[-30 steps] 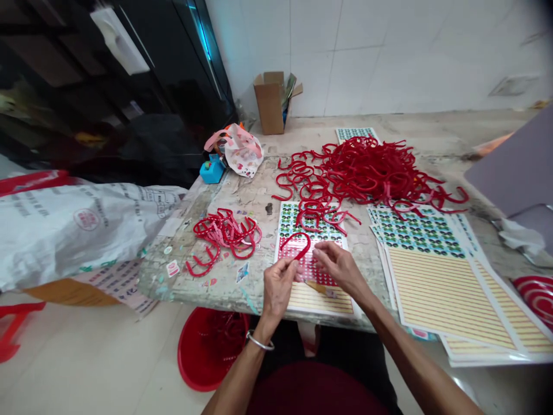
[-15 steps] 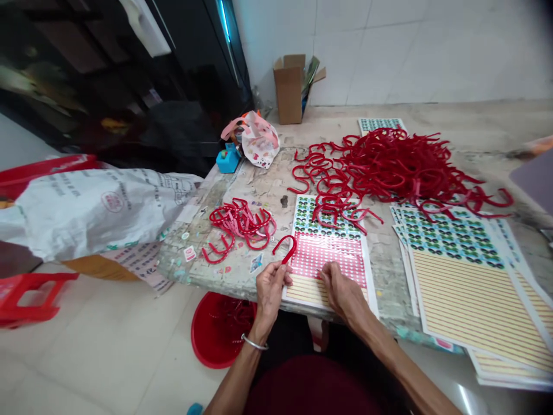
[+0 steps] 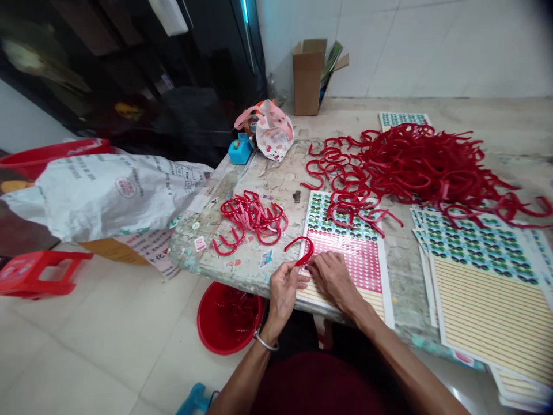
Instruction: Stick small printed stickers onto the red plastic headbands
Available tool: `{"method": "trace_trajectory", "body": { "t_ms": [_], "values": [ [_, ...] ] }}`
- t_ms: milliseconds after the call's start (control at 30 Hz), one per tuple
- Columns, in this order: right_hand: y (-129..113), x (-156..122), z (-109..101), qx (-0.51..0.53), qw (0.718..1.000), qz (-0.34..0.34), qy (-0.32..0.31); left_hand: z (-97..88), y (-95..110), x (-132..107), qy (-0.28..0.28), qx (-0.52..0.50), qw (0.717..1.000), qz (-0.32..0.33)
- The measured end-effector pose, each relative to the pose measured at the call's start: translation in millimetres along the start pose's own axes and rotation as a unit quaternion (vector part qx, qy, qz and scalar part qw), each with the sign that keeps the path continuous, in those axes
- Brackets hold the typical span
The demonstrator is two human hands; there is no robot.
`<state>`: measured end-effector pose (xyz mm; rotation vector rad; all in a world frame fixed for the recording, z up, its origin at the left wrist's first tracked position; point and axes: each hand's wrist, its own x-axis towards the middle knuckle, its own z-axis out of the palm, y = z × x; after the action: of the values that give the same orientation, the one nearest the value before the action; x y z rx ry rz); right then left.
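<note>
My left hand pinches one end of a curved red plastic band and holds it up over the near table edge. My right hand is closed in a pinch against the same end of the band, resting on a sticker sheet with green, red and striped rows. What its fingertips hold is too small to make out. A small heap of red bands lies left of the sheet. A big heap of red bands lies behind it.
More sticker sheets are stacked at the right. A red basin sits on the floor under the table edge. A white sack, a red stool, a cardboard box and a blue toy are around.
The view has swung left and down. Both hands drew back toward the near table edge with the band, and the right hand came up to the band's end.
</note>
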<state>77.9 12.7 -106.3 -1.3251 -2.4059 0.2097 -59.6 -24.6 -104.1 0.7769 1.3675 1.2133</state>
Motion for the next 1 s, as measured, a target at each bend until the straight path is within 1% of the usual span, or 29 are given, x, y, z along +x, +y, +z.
{"method": "trace_trajectory", "body": {
  "t_ms": [300, 500, 600, 833, 1000],
  "values": [
    [5, -2, 0, 0.015, 1.000, -0.003, 0.008, -1.2, -4, 0, -0.005, 0.009, 1.000, 0.006],
    [9, 3, -2, 0.053, 0.998, -0.034, -0.024, 0.8, -4, 1, 0.005, 0.023, 1.000, 0.011],
    [11, 5, -2, 0.069, 0.996, -0.043, -0.030, 1.5, -4, 1, 0.010, 0.025, 1.000, 0.011],
    [11, 3, 3, 0.125, 0.992, -0.026, 0.005, 0.8, -3, 1, 0.004, 0.027, 0.999, 0.021],
    [12, 1, 5, 0.123, 0.991, -0.038, 0.022, 0.8, -3, 0, 0.003, 0.030, 0.999, 0.021]
  ]
}}
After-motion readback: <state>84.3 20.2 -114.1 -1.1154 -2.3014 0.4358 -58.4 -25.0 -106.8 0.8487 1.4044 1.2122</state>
